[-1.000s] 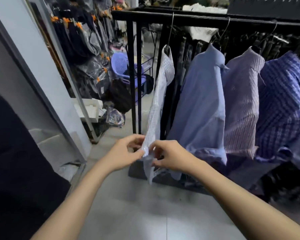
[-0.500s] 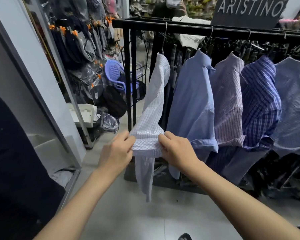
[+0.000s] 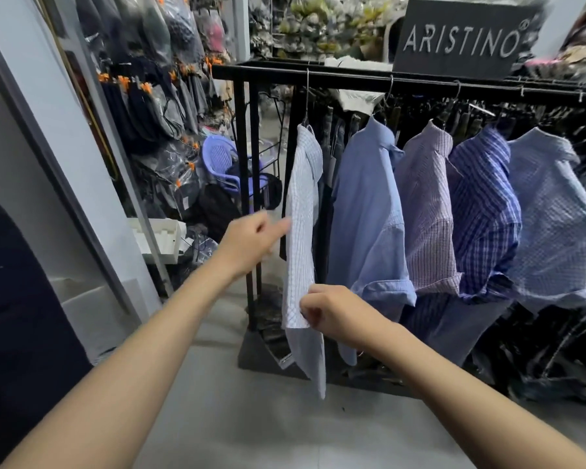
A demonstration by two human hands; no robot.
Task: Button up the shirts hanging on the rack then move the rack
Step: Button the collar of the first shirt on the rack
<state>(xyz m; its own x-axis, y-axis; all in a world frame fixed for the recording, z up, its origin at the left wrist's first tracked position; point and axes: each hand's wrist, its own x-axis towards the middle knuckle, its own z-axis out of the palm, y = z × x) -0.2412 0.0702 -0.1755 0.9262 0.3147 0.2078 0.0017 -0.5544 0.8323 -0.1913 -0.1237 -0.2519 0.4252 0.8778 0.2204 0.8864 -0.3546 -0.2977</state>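
Note:
A black clothes rack (image 3: 352, 77) carries several shirts on hangers. At its left end hangs a white checked shirt (image 3: 301, 204), seen edge-on. My right hand (image 3: 335, 313) pinches that shirt's front edge low down. Higher up, my left hand (image 3: 251, 242) is blurred, with a finger reaching toward the shirt's left edge; I cannot tell whether it touches. To the right hang a plain blue shirt (image 3: 366, 218), a lilac checked shirt (image 3: 427, 211), a dark blue plaid shirt (image 3: 481, 218) and a pale blue checked shirt (image 3: 552, 225).
A grey wall panel (image 3: 38, 137) stands close on the left. Behind the rack's left post are bagged dark clothes (image 3: 156, 106), a purple plastic chair (image 3: 224, 164) and a white box (image 3: 159, 235). A black ARISTINO sign (image 3: 460, 42) sits on top. Grey floor tiles (image 3: 251, 418) lie below my arms.
My left hand has let go of the white shirt's lower edge and risen to mid-height. The right hand keeps its pinch. The view has tilted up and pulled back.

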